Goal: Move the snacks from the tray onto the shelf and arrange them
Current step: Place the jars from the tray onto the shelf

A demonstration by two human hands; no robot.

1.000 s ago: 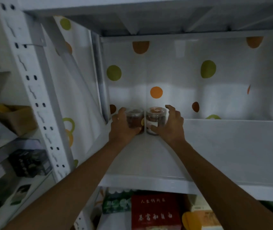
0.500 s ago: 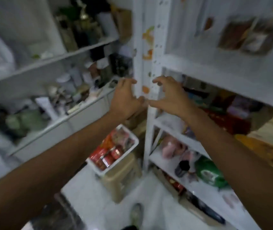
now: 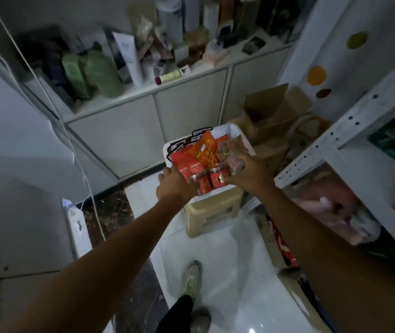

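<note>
A white tray (image 3: 233, 131) sits on a beige stool (image 3: 212, 212) below me. It holds two red jars, orange and red snack packets (image 3: 205, 150) and a clear snack bag (image 3: 233, 152). My left hand (image 3: 175, 186) is at the tray's near-left corner with its fingers against the left red jar (image 3: 199, 185); its grip is hidden. My right hand (image 3: 248, 174) curls round the right red jar (image 3: 217, 180), just under the clear bag. The white metal shelf (image 3: 336, 140) stands to the right.
Open cardboard boxes (image 3: 267, 109) lie behind the tray. A white cabinet (image 3: 143, 116) at the back carries cluttered bottles and boxes. A cord (image 3: 81, 169) hangs down on the left. My shoe (image 3: 191, 282) is on the glossy white floor. Lower shelves hold pink bags (image 3: 336, 203).
Both hands have left the two jars on the upper shelf, come down past the shelf post and reached into the tray. My view has swung from the shelf down to the floor.
</note>
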